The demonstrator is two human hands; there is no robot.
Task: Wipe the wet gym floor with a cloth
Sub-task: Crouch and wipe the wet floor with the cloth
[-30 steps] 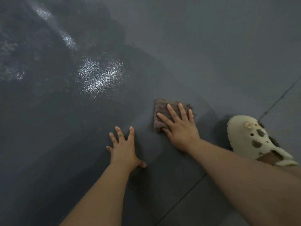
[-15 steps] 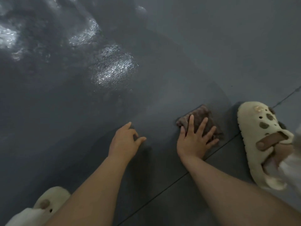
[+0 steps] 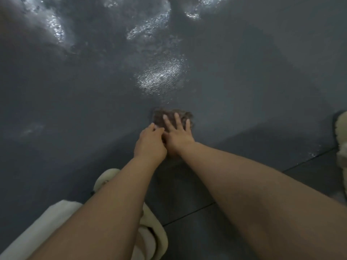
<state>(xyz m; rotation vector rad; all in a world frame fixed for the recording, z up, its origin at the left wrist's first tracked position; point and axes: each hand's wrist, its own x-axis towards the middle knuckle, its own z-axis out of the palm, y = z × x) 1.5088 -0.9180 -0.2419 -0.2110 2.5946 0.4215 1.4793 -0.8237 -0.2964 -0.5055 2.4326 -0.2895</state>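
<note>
A brown cloth [image 3: 161, 117] lies flat on the dark grey gym floor [image 3: 75, 109]. My right hand [image 3: 177, 134] presses on it with spread, straight fingers. My left hand [image 3: 150, 141] sits right beside the right hand at the cloth's near left edge, fingers bent, their tips at the cloth; whether they pinch it is unclear. Wet, shining patches [image 3: 159, 76] spread over the floor just beyond the cloth and further away.
My left foot in a cream clog [image 3: 150, 228] stands under my left forearm, with a pale trouser leg [image 3: 37, 231] beside it. The other cream clog [image 3: 340, 147] shows at the right edge. A floor seam [image 3: 187, 214] runs diagonally below my arms.
The view has swung right and back. My right hand slid the cloth left toward the wet patch. My left hand left the bare floor and came up against the right hand at the cloth.
</note>
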